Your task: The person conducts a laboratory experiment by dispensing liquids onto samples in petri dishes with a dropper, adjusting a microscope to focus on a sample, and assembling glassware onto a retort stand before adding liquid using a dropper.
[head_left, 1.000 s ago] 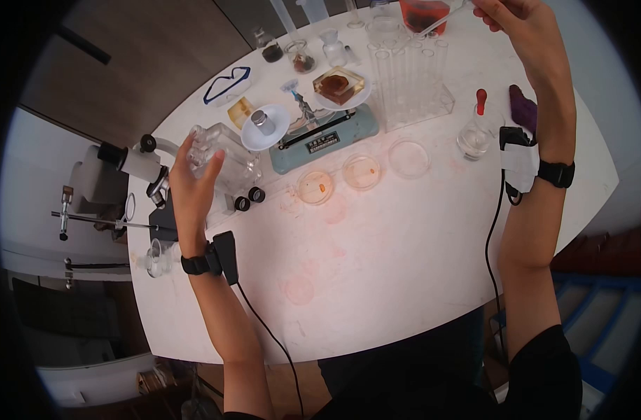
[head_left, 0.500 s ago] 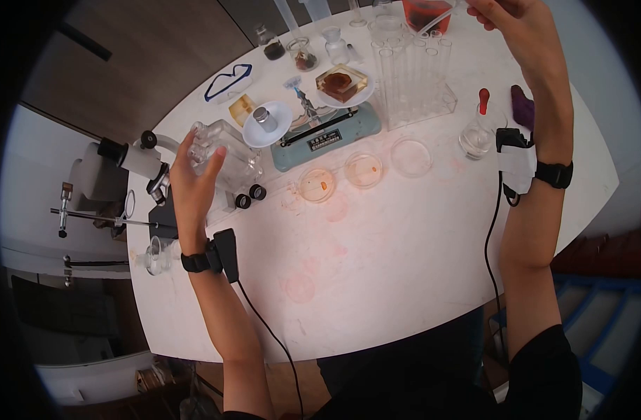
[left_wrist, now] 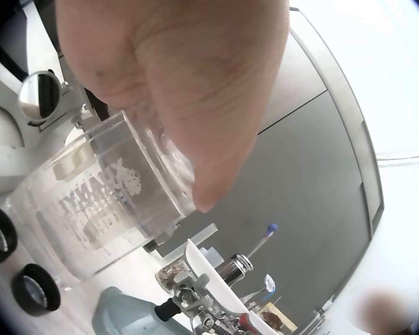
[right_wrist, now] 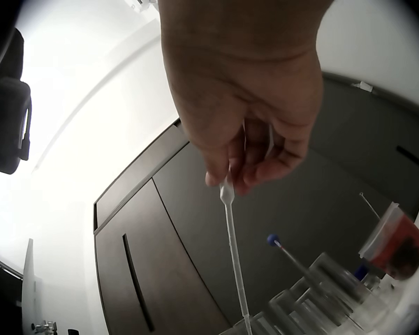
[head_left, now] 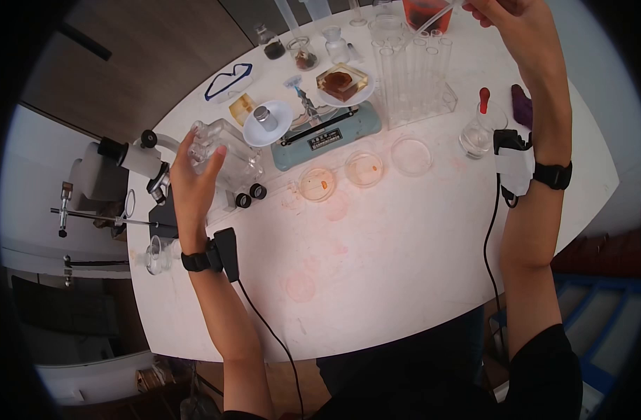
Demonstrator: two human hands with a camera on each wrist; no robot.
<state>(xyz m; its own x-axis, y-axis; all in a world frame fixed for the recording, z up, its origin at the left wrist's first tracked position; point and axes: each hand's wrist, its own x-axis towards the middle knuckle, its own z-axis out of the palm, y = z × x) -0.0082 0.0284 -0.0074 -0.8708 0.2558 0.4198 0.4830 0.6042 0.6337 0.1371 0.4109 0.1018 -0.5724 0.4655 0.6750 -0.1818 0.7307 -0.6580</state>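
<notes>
My right hand (head_left: 513, 31), at the top right of the head view, pinches a translucent plastic dropper (right_wrist: 234, 255) by its bulb. The dropper's stem slants down to the mouths of the upright test tubes (head_left: 415, 80) in a clear rack. On the left, my left hand (head_left: 193, 189) rests against a clear box-like container (left_wrist: 101, 202) with white lettering on its side. Its thumb lies over the container's upper edge, and thumb and forefinger look fairly straight in the head view. The other fingers are mostly hidden behind the hand.
A balance scale (head_left: 327, 136) stands mid-table, its pans loaded. Petri dishes (head_left: 363, 170) lie in front of it. A microscope (head_left: 142, 164) is at the left, beside two black eyepieces (head_left: 258, 191). A red-topped dropper bottle (head_left: 476, 140) stands at right, a red container (head_left: 427, 15) behind.
My right hand and the dropper have shifted slightly, the stem's lower end now reaching down to the test tubes. The left hand stays in place.
</notes>
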